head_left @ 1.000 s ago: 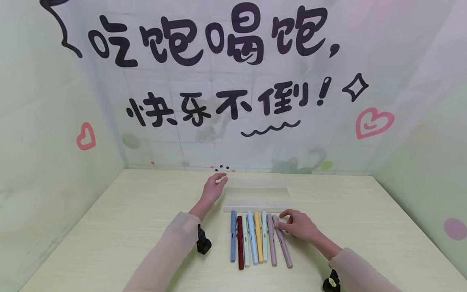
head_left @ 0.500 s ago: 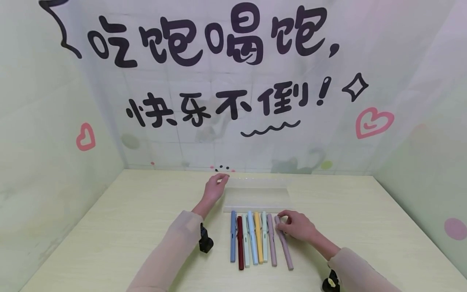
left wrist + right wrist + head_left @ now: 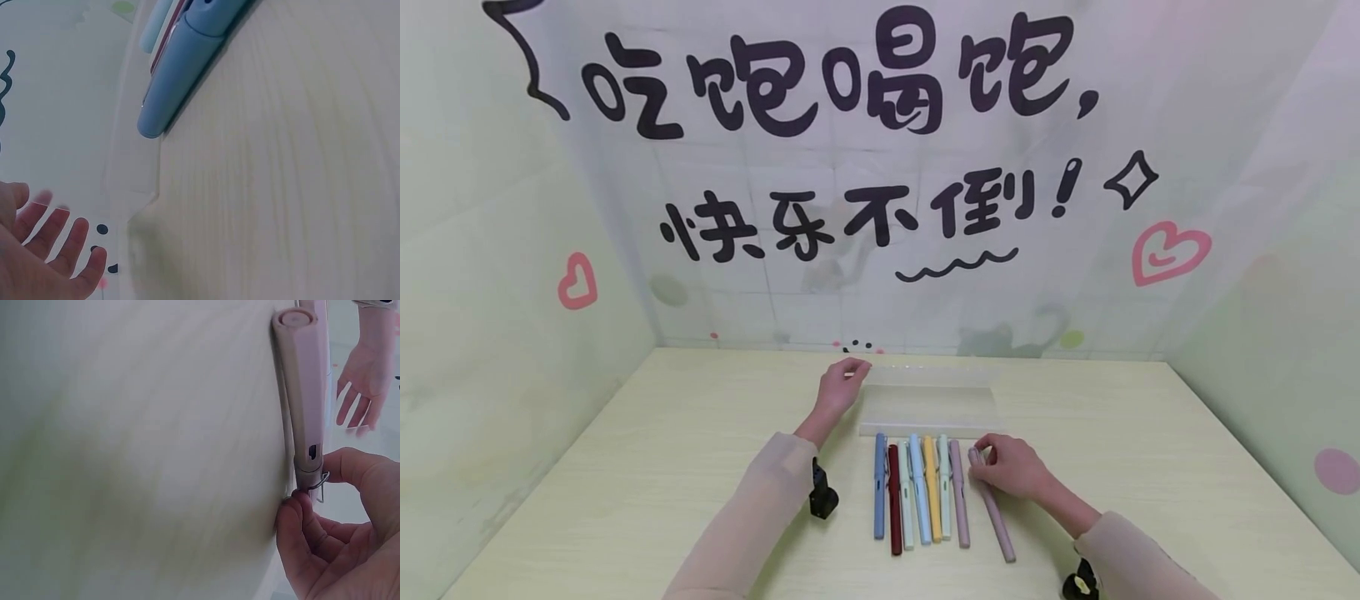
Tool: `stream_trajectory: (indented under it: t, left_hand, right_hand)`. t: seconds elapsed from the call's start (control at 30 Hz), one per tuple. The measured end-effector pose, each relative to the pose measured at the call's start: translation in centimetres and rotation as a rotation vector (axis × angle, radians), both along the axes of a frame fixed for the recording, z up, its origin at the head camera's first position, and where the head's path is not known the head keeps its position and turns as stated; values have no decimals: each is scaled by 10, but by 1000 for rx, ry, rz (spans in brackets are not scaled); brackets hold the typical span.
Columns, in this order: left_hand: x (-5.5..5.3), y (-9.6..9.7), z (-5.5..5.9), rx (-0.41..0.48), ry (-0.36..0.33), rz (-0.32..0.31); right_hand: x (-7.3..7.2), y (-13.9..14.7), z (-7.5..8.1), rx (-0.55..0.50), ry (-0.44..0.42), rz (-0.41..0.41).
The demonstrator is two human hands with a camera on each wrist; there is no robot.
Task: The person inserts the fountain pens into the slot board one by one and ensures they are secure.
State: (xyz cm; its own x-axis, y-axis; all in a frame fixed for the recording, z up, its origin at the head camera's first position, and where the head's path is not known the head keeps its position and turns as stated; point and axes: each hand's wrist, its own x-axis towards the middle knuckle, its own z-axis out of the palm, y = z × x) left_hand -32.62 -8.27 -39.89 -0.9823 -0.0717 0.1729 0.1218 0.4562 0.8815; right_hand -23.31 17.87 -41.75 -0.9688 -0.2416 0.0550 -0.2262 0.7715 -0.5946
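Observation:
My right hand (image 3: 1011, 467) pinches the capped end of a mauve fountain pen (image 3: 997, 525), which slants at the right end of a row of pens. In the right wrist view, thumb and fingers close around its cap just by the metal clip. My left hand (image 3: 840, 387) is at the far left corner of a clear plastic case (image 3: 928, 406), fingers loosely extended; the left wrist view shows fingertips overlapping its transparent edge. Beside the held pen lie another mauve pen (image 3: 959, 496), a yellow pen (image 3: 932, 492), a dark red pen (image 3: 894, 500) and a blue pen (image 3: 879, 487).
Pale green and light blue pens (image 3: 919, 492) lie within the row, close together. The wood-grain table (image 3: 700, 450) meets a printed backdrop (image 3: 880, 308) behind the case, with fabric walls on both sides.
The pinched mauve pen has shifted right and slightly toward me, widening the gap from the other mauve pen. The left hand moved slightly right, then stayed by the case corner.

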Motion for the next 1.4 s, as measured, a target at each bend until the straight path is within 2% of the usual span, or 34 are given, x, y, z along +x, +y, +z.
stream_trajectory:
  t: [0.1, 0.23, 0.47, 0.67, 0.97, 1.4]
  left_hand:
    - [0, 0, 0, -3, 5, -1]
    - [0, 0, 0, -7, 11, -3]
    - [0, 0, -1, -3, 24, -1]
    - [1, 0, 0, 10, 29, 7]
    - [0, -1, -1, 16, 36, 18]
    - [-2, -1, -4, 8, 36, 24]
  right_hand:
    - [1, 1, 2, -3, 17, 6]
    - [2, 3, 5, -57, 24, 22]
    - [0, 6, 5, -141, -26, 17]
    - [-3, 11, 10, -209, 2, 66]
    - [-9, 15, 18, -228, 67, 33]
    - [-21, 20, 26, -190, 158, -24]
